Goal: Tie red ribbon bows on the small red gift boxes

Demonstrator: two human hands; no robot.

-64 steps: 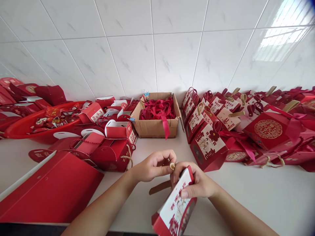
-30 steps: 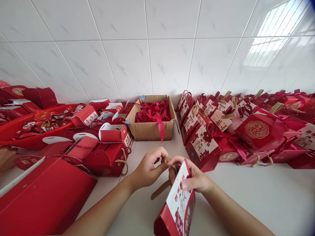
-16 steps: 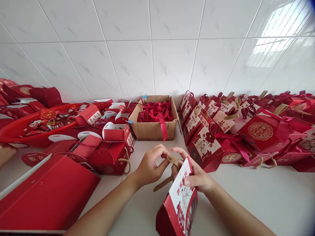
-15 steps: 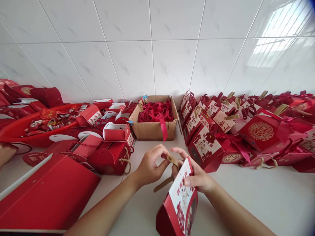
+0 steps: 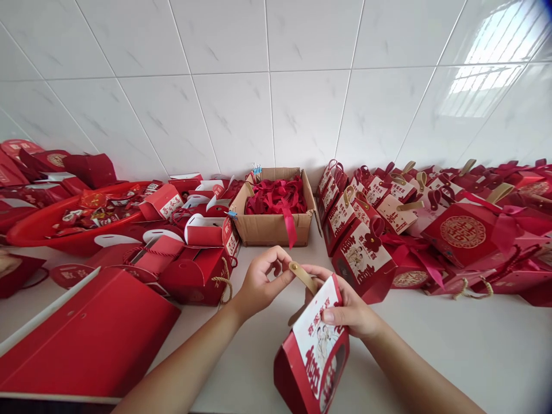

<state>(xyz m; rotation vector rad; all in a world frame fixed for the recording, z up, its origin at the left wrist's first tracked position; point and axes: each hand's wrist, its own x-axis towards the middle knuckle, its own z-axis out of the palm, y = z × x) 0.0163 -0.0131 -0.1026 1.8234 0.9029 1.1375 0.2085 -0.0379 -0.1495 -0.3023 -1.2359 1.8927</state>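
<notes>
A red and white gift box point(image 5: 317, 351) with printed figures and a clear window tilts above the table. My right hand point(image 5: 354, 310) grips its upper edge, thumb on the printed face and the other fingers behind. From the box's top rises a tan strap point(image 5: 305, 278) with a small gold stud near its end. My left hand point(image 5: 263, 284) pinches that studded end between thumb and finger. Part of the strap lies hidden behind the box, and I cannot tell whether its other end is fastened.
Behind my hands stands a cardboard box point(image 5: 259, 230) of dark red ribbons point(image 5: 280, 198). Decorated gift boxes point(image 5: 362, 259) crowd the right. Leftward are red boxes point(image 5: 194, 276), a red basin point(image 5: 26, 230) of wrapped sweets and a large red box point(image 5: 99, 333). Another person's hand point(image 5: 6, 263) shows at far left.
The strap's loose end, which hung out to the left, has drawn in close behind the box. The studded end stretches straighter. At far left, a dark red piece has appeared by the other person's hand.
</notes>
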